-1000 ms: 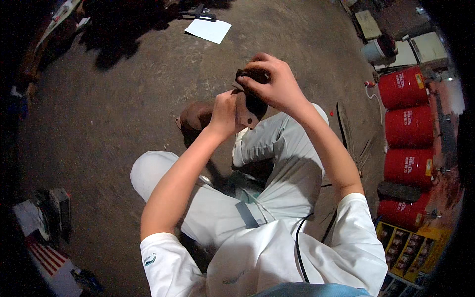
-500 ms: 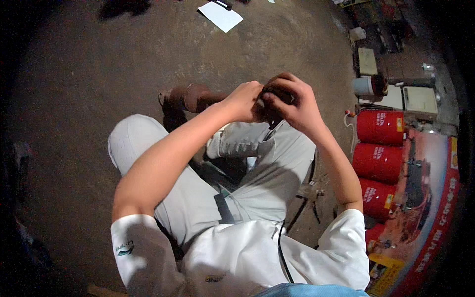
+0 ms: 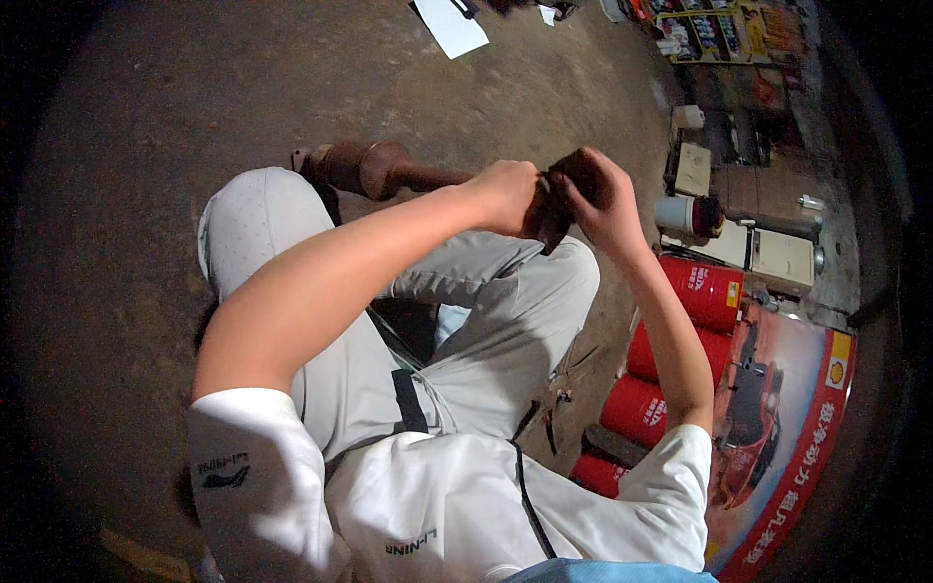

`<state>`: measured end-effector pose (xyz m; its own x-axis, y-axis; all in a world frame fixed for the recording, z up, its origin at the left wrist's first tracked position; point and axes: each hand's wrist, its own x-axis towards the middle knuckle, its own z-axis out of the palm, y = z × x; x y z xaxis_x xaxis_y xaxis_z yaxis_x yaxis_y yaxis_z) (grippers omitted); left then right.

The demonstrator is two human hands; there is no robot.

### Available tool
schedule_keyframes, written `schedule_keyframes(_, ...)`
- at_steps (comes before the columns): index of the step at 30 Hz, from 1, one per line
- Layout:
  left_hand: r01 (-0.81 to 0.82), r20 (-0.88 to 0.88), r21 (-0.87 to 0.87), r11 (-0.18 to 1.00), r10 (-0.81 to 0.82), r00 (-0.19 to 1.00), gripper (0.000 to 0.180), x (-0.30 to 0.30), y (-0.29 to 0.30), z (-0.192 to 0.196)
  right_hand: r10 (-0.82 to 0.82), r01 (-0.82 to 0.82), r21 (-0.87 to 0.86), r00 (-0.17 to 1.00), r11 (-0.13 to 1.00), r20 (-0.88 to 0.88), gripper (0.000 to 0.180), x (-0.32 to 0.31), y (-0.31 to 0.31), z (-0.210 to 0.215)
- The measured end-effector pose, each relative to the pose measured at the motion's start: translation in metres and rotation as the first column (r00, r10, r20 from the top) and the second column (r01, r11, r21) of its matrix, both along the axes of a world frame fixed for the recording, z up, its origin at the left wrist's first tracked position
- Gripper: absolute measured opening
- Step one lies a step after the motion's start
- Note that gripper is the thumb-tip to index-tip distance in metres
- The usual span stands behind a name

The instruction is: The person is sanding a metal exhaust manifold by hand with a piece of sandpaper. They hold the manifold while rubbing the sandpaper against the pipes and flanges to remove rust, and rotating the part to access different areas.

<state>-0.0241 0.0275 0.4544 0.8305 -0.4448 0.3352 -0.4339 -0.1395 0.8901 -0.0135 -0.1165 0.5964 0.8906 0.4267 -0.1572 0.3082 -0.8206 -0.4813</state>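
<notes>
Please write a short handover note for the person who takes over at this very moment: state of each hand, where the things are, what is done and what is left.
Left hand: closed in a grip on a dark brown part, held up in front of the chest.
Right hand: also gripping the same part from the other side, fingers wrapped over its top.
Things: a rusty brown pipe piece lies on the concrete floor beyond the knees; red drums stand at the right; a white sheet lies further off.
Done: the part is off the floor and in both hands.
Left: what is being done to the part cannot be told; it is mostly hidden by the hands.
</notes>
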Motion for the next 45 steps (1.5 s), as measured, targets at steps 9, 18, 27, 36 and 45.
schedule_keyframes(9, -0.016, 0.002, -0.071, 0.997, 0.017, 1.000, 0.037, 0.006, -0.003, -0.010, 0.196, -0.198, -0.079, 0.980, 0.977, -0.030, 0.024, -0.004, 0.008, 0.004)
schedule_keyframes(18, -0.024, 0.117, 0.033, 0.999, 0.020, 0.993, 0.034, 0.007, 0.001, -0.014, 0.278, -0.277, -0.060, 0.960, 0.959, 0.013, 0.035, -0.012, 0.019, 0.010)
schedule_keyframes(27, -0.036, 0.149, -0.043, 0.998, 0.042, 0.988, 0.034, 0.006, 0.000, -0.012, 0.310, -0.311, -0.047, 0.950, 0.949, -0.039, 0.041, -0.009, 0.018, 0.011)
schedule_keyframes(36, -0.008, 0.003, -0.026, 1.000, 0.008, 1.000, 0.034, 0.000, 0.011, -0.004, 0.166, -0.166, 0.008, 0.983, 0.986, -0.080, 0.054, -0.009, 0.008, 0.008)
schedule_keyframes(45, -0.034, 0.004, -0.047, 0.998, 0.035, 0.999, 0.036, 0.003, 0.012, 0.000, 0.085, -0.091, -0.023, 0.981, 0.996, -0.173, 0.044, -0.002, 0.017, 0.017)
